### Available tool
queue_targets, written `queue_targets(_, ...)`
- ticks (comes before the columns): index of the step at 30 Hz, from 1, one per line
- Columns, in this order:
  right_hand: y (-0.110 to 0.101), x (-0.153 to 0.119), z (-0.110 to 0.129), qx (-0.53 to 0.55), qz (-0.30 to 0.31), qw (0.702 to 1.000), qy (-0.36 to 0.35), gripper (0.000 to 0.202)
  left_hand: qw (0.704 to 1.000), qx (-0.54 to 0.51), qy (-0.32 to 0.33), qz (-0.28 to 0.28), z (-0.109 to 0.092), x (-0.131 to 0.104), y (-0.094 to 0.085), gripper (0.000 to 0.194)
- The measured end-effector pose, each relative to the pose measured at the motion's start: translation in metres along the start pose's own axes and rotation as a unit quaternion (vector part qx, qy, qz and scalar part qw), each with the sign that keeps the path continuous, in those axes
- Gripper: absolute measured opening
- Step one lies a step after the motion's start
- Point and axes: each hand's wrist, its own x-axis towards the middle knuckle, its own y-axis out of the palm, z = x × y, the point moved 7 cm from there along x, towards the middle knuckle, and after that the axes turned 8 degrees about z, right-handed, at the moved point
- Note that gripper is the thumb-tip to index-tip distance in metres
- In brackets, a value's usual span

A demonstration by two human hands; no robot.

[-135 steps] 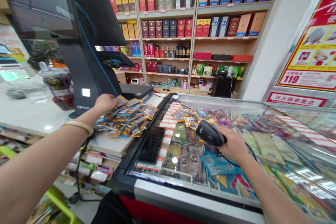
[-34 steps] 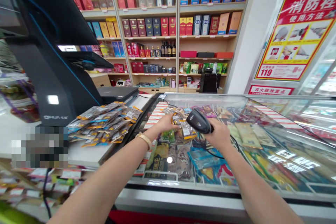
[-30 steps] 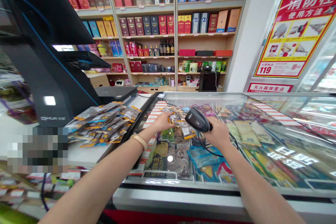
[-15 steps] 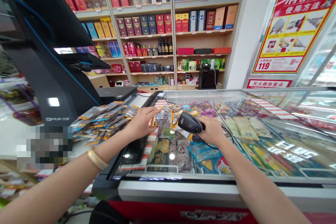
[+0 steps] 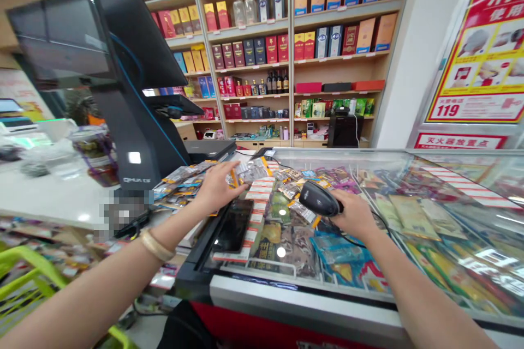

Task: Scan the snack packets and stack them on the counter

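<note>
The work looks partway along, judging by how the small packets are split between two places. A sizeable pile of packets [image 5: 186,180] lies on the worktop [image 5: 57,191], at its right end, just beside the foot of the till [image 5: 137,120]. A smaller, looser scatter of packets [image 5: 289,191] lies on the glass top of the freezer [image 5: 303,302], to the right of its left edge and nearer the far side than the front.

Between the two groups is a single packet [image 5: 254,170]. The left hand [image 5: 216,188] pinches it by one end between thumb and fingers, over the freezer's left edge, towards the far left corner; whether its underside touches anything is not clear.

The right hand [image 5: 356,215] is closed round the handle of a black scanner [image 5: 319,199], whose head points left, over the scatter on the glass. Whether the scanner is reading anything cannot be told.

So the packet in hand is not yet set down, and both groups lie loose, with none of the packets seen bagged or boxed. How many are finished with cannot be counted, since they overlap. A phone [image 5: 235,226] lies near the freezer's front left corner.
</note>
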Motion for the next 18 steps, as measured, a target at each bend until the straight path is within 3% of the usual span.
queue_targets(3, -0.001, 0.0, 0.001, -0.009, -0.009, 1.0, -0.006, 0.032, 0.988, 0.02, -0.152, -0.023, 0.06, -0.002, -0.031, 0.062)
queue_targets(7, -0.001, 0.0, 0.003, -0.014, -0.01, 1.0, -0.01, 0.031, 0.947, 0.046, -0.317, 0.024, 0.136, -0.004, -0.055, 0.063)
queue_targets(10, 0.0, 0.0, 0.002, -0.015, -0.006, 1.0, -0.012, 0.031, 0.926, 0.071, -0.367, 0.054, 0.172, -0.004, -0.06, 0.058)
queue_targets(13, 0.0, 0.0, 0.001, -0.015, -0.005, 1.0, -0.009, 0.033, 0.909, 0.08, -0.4, 0.087, 0.198, -0.006, -0.052, 0.045)
queue_targets(15, -0.001, 0.0, 0.0, -0.013, -0.006, 1.0, -0.007, 0.035, 0.899, 0.078, -0.417, 0.111, 0.212, -0.009, -0.045, 0.048)
queue_targets(18, -0.002, 0.0, 0.0, -0.008, -0.011, 1.0, -0.001, 0.036, 0.924, 0.064, -0.372, 0.06, 0.218, -0.004, -0.045, 0.057)
